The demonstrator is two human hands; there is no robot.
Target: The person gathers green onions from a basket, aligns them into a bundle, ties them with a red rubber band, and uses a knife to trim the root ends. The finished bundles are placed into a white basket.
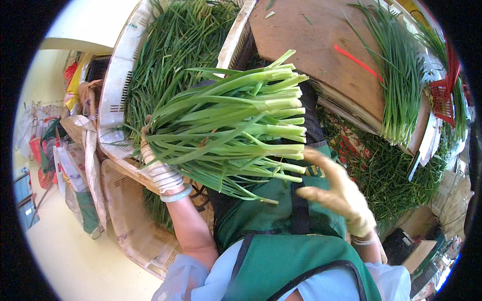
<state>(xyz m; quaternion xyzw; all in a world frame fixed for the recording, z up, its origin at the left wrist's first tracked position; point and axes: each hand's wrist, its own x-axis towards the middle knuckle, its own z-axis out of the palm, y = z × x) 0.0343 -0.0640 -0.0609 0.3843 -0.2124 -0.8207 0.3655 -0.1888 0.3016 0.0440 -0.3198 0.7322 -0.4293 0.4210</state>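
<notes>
My left hand (160, 165), in a striped knit glove, grips a bunch of green leafy stalks (226, 113) by its leaves; the fingers are mostly hidden behind them. The pale cut ends point right, above my lap and green apron (263, 210). Just right of those ends, my right hand (335, 188), in a cream glove and slightly blurred, has its fingers and thumb apart with nothing between them. Another bunch of long green leaves (403, 75) lies on the brown wooden board (301, 41), beside a red strip (357, 62).
A white plastic crate (116, 90) full of green leaves stands at upper left, above another crate (131, 233). Loose leaves (399, 188) are heaped below the board at right. A red plastic basket (442, 98) is at far right. Bags (81, 180) stand at left.
</notes>
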